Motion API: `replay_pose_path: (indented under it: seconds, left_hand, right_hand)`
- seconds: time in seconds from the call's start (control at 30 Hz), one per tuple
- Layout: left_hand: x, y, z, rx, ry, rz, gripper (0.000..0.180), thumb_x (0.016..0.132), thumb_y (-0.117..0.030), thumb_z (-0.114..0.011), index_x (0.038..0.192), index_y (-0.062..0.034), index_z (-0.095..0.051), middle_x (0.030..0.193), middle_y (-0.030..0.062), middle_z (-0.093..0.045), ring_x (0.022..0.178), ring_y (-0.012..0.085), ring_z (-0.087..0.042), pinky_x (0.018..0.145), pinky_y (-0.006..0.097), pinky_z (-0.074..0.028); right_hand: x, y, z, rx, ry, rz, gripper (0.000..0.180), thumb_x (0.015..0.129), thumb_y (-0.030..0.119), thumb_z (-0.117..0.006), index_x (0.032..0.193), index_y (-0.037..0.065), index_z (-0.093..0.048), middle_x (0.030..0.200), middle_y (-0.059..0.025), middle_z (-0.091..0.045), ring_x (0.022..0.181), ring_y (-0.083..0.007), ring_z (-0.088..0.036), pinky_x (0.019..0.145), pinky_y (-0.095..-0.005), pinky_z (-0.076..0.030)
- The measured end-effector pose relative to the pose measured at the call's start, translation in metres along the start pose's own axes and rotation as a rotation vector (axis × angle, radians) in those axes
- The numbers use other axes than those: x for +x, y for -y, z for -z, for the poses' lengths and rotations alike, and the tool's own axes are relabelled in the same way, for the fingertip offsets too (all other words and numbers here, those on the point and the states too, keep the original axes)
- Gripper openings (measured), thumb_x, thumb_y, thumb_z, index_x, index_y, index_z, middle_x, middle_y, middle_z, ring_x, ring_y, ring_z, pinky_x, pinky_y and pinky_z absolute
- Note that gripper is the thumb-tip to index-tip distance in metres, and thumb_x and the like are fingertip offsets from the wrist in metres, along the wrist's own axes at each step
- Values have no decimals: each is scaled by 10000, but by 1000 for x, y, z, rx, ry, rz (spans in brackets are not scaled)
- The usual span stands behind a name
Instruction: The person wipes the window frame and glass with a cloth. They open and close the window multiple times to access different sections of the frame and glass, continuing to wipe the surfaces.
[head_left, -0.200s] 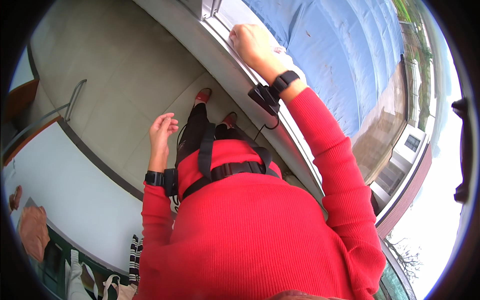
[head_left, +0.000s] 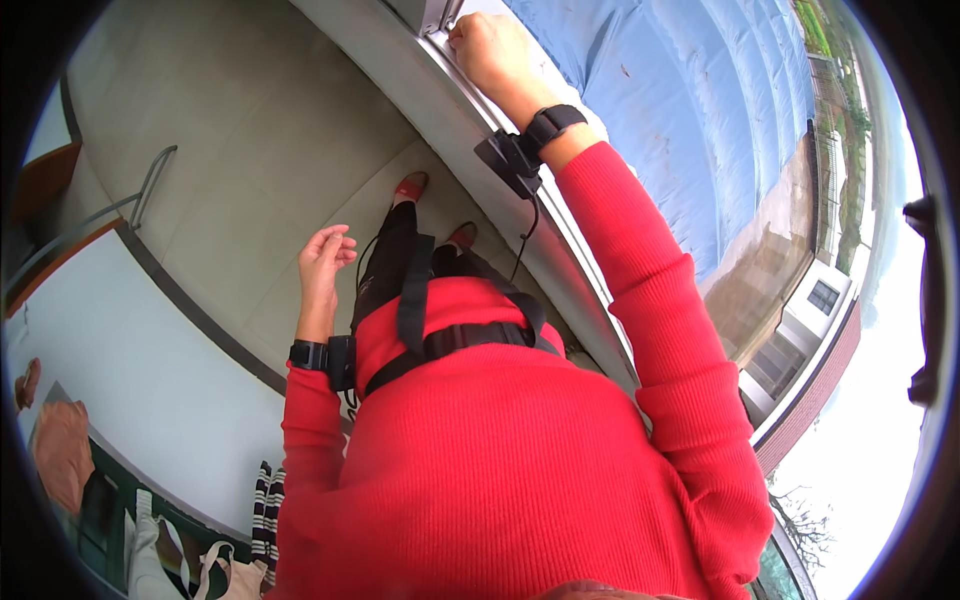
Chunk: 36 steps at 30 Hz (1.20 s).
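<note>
My right hand (head_left: 490,52) is at the window's sill track (head_left: 462,82), close to the corner of the white window frame (head_left: 432,14). Its fingers are curled closed and pressed down to the track; whatever they may hold is hidden under the hand. My left hand (head_left: 323,262) hangs in the air beside my left thigh, holding nothing, with its fingers loosely bent and a little apart. Each wrist carries a black strap with a small black box, the right box (head_left: 508,163) hanging over the sill with a cable.
Outside the window spreads a blue sheet (head_left: 690,110), with a white building (head_left: 812,310) beyond. At left stand a white surface with a dark edge (head_left: 150,370) and a grey metal rail (head_left: 150,185). Bags (head_left: 150,545) lie at lower left. My red shoes (head_left: 410,186) rest on the tiled floor (head_left: 240,130).
My right hand has slid forward along the sill track, closer to the frame's corner, and its fingers stay curled. The left hand has hardly moved.
</note>
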<state>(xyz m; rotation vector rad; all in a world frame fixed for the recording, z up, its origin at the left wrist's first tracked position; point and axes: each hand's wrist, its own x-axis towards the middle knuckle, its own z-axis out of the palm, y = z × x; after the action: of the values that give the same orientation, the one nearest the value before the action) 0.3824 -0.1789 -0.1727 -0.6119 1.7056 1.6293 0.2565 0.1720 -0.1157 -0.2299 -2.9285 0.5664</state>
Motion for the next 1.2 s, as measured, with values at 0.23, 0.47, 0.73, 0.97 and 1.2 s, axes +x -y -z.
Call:
replay_pose_path:
  seconds: [0.23, 0.47, 0.73, 0.97, 1.2]
  left_hand:
    - [2, -10, -1, 26, -1, -26, 204, 960, -150, -564, 1083, -14, -654, 873, 64, -669, 710, 109, -608, 683, 249, -523]
    - [8, -19, -8, 26, 82, -72, 196, 966, -145, -558, 1077, -16, -656, 867, 63, -668, 711, 107, -608, 689, 250, -525]
    - [18, -30, -18, 145, 202, -120, 211, 967, -155, -564, 1099, -11, -643, 880, 70, -659, 724, 134, -620, 709, 271, -542]
    - [22, -48, -30, 262, 255, -185, 219, 964, -170, -577, 1110, -22, -646, 876, 60, -667, 714, 118, -617, 708, 264, -531]
    - [-13, -109, -151, 349, 668, -549, 232, 947, -162, -586, 1106, -7, -651, 870, 57, -675, 730, 110, -611, 711, 242, -506]
  right_hand:
    - [-25, -12, 22, -112, 150, -20, 169, 808, 156, -612, 815, 30, -725, 806, -227, -677, 795, -398, -662, 732, -455, -524]
    - [-121, -36, 43, -102, 234, -40, 165, 850, 146, -602, 769, 16, -662, 731, -217, -644, 729, -386, -639, 706, -469, -493]
    - [-243, -29, 103, -66, 274, -181, 145, 839, 145, -599, 749, 42, -648, 747, -197, -644, 757, -348, -655, 714, -439, -511]
    - [-249, -104, 247, 104, 131, -898, 187, 888, 158, -638, 988, 9, -692, 875, -105, -680, 836, -187, -654, 736, -319, -538]
    - [-255, -106, 344, 748, -176, -498, 214, 968, 183, -587, 1067, 2, -643, 932, -23, -655, 836, -57, -598, 757, -213, -493]
